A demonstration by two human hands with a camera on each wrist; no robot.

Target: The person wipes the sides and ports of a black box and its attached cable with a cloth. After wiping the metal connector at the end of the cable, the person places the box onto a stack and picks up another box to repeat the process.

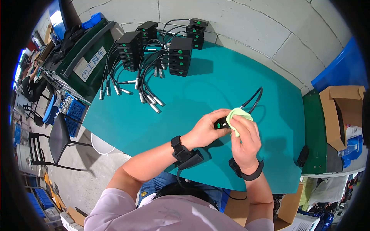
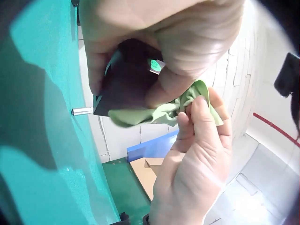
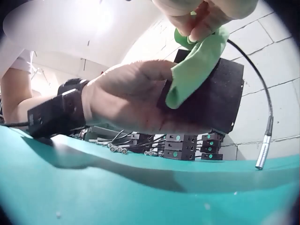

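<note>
My left hand (image 1: 205,130) grips a black box (image 3: 211,101) with a round green sticker, holding it above the table. A black cable (image 1: 257,101) with a metal plug (image 3: 264,152) hangs from the box. Between the fingers of my right hand (image 1: 245,138) a light green cloth (image 1: 239,114) is pinched and laid against the box's end. In the left wrist view, the cloth (image 2: 154,115) runs along the edge of the box (image 2: 126,84), below the left thumb. The right fingertips bunch up the cloth in both wrist views.
Stacks of similar black boxes (image 1: 180,57) stand at the back of the green table (image 1: 231,69). Their cables and metal plugs (image 1: 155,109) spread toward the front. A small black object (image 1: 303,155) lies at the right edge, near an open cardboard box (image 1: 331,115). A chair (image 1: 59,138) stands left.
</note>
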